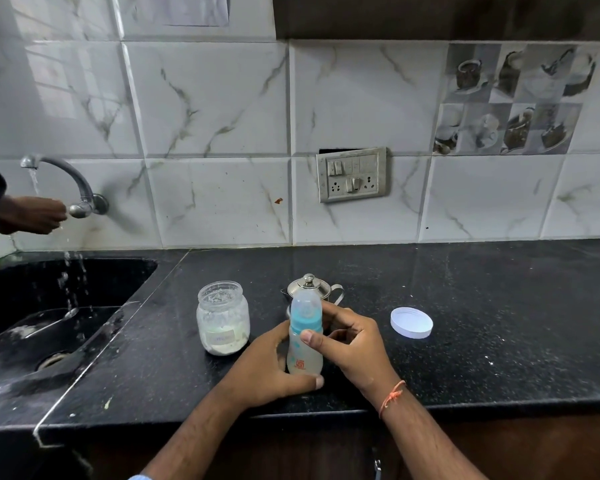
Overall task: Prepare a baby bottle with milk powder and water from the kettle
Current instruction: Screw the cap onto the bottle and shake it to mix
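Hands come first here: the left hand (271, 367) wraps the lower body of the baby bottle (305, 336) with the thumb lying under its base, and the right hand (352, 344) closes on the blue collar, thumb in front and the other fingers behind. The bottle stands upright on the black worktop (482, 341), cap and collar on.

I think the step in hand is to turn the top, either to open it or to tighten it; which one I cannot tell. To do it well, the left hand should hold the body firm and straight while only the right hand turns the collar, so the bottle does not tip.

Just beside the bottle on the left stands the open glass jar of milk powder (223, 318), partly filled. Its white lid (412, 322) lies apart on the right. Directly behind the bottle is the small steel kettle (312, 289), lid on; the bottle and the right hand hide most of its body.

Farther left, another person's hand (32, 214) is at the tap (66, 183), and water runs into the sink (49, 306).

The bottle wall is cloudy, so whether powder or water is inside, I cannot make out. The jar label is too blurred to read.
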`<control>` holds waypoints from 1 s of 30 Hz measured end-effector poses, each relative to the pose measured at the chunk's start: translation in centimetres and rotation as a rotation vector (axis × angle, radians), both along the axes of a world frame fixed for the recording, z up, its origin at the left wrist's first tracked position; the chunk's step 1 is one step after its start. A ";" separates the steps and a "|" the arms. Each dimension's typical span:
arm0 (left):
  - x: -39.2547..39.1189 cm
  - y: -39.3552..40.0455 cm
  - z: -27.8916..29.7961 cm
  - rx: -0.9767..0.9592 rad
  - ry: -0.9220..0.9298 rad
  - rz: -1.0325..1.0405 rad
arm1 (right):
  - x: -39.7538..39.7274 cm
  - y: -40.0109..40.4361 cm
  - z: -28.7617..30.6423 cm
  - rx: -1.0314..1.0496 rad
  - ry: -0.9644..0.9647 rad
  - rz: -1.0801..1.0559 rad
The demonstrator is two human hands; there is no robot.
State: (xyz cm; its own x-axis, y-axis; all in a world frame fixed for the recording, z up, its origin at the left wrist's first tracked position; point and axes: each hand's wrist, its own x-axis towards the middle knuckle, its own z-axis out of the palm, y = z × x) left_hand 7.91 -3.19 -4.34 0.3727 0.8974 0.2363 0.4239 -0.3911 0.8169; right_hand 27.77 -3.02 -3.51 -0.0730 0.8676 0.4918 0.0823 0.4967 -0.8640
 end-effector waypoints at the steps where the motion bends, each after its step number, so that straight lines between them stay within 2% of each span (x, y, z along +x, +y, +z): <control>1: -0.2 0.1 -0.1 -0.012 -0.018 -0.012 | 0.0 0.0 0.0 -0.001 -0.006 0.002; 3: -0.3 0.3 -0.3 -0.018 -0.044 -0.003 | 0.1 -0.1 0.0 -0.002 -0.021 0.005; 7: 0.2 0.1 0.0 0.022 0.018 0.071 | 0.1 -0.2 0.0 -0.001 -0.019 0.018; 13: -0.3 -0.2 0.3 -0.025 -0.012 -0.039 | 0.1 -0.1 0.0 -0.003 -0.002 0.028; 16: 0.0 0.1 -0.1 -0.026 -0.076 0.022 | -0.1 -0.1 0.1 0.009 -0.019 0.030; 19: 0.1 0.3 -0.2 0.005 -0.029 0.077 | 0.0 0.2 -0.1 -0.001 -0.011 0.044; 25: -0.2 0.0 0.0 -0.007 -0.009 -0.009 | 0.1 1.0 -0.8 -0.016 0.024 0.037; 28: 0.5 -0.1 -0.2 0.015 -0.015 0.079 | 0.1 1.2 -1.0 -0.029 0.053 0.062; 30: 1.4 -0.5 -0.6 0.069 0.014 0.240 | 0.0 1.2 -0.9 -0.046 0.101 0.094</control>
State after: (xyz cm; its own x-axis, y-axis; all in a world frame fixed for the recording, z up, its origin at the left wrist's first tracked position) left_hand 9.33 -3.74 -4.95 0.1542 0.9426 0.2962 0.5228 -0.3323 0.7850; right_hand 27.72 -1.85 -4.44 -0.1066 0.8810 0.4609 -0.0512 0.4581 -0.8874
